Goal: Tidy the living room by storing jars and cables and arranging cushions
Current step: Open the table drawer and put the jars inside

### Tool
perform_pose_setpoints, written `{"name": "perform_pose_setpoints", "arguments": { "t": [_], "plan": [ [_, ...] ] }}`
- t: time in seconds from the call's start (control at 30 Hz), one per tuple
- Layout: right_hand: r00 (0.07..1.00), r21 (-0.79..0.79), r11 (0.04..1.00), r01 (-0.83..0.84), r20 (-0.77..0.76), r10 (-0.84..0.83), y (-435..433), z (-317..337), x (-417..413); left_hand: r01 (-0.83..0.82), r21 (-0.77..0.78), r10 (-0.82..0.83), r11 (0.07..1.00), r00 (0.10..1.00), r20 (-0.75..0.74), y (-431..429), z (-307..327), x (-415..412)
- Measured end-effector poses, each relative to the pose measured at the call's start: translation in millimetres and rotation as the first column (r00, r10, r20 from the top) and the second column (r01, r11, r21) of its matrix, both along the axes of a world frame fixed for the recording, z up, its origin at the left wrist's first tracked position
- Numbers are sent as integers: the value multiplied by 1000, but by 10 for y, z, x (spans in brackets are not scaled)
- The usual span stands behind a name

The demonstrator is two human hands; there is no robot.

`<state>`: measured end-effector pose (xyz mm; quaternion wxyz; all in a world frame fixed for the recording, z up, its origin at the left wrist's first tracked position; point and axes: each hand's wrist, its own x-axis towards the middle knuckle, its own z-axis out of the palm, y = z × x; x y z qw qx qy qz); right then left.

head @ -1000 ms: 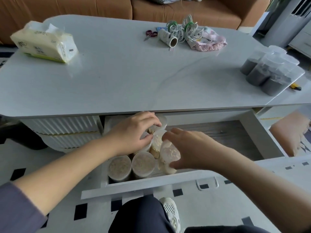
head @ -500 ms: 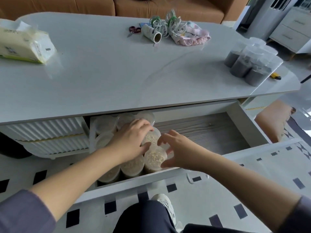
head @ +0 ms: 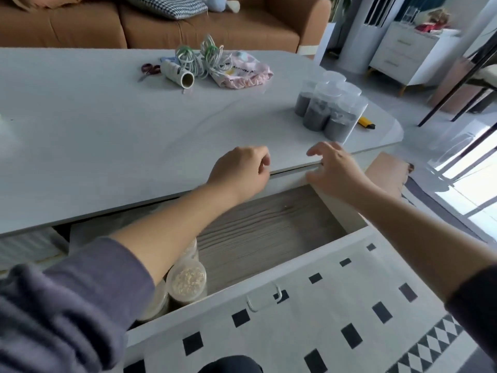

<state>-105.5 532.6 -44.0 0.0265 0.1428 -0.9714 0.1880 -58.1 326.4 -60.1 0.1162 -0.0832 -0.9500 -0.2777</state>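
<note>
1. Our left hand (head: 242, 170) has its fingers loosely curled with nothing in it. Our right hand (head: 333, 168) has its fingers spread and slack and is also empty. Both hover over the near edge of the worktop (head: 107, 130).
2. The dark jars (head: 322, 109) stand clustered on the worktop just beyond the right hand and slightly to its right, not touched.
3. Handling, as we judge it: clear plastic with stiff, smooth walls, so a bit slippery. The dark granular fill gives them moderate weight. They are not fragile but are tall enough to tip.
4. We think the best hold is around the body below the lid, since a lid-only grip could pop it off. One jar per hand looks safest.
5. We count at least five dark jars. The back ones overlap, so we cannot fix an exact number.
6. The grain jars (head: 187, 278) sit in the open drawer (head: 269, 232) under the left forearm. We see about three; the arm hides the rest.
7. There are two cable coils (head: 199, 59), far beyond the left hand.
8. There is one checked cushion (head: 172, 6) on the sofa, well beyond both hands.
</note>
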Motion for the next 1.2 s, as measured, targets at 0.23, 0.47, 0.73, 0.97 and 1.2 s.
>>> {"name": "perform_pose_setpoints", "arguments": {
  "t": [0.23, 0.47, 0.73, 0.97, 1.2],
  "plan": [
    [979, -118, 984, 130, -139, -146, 519, 157, -1104, -67, -34, 66, 997, 997, -42, 872, 273, -1370],
    [941, -209, 968, 138, -277, -194, 576, -53, -1601, -150, -103, 158, 983, 985, 74, 1346, 282, -2213],
    [951, -341, 940, 23, -284, -126, 661, -50, -1814, -252, 42, 254, 967, 965, -60, 1422, 279, -2351],
    [962, -331, 943, -42, -269, -52, 751, -26, -1821, -327, 114, 334, 938, 941, -49, 1397, 271, -2150],
    [975, -301, 934, -193, -162, 150, 863, 199, -1408, -212, 156, 218, 965, 976, -21, 1099, 340, -1196]
  ]
}}
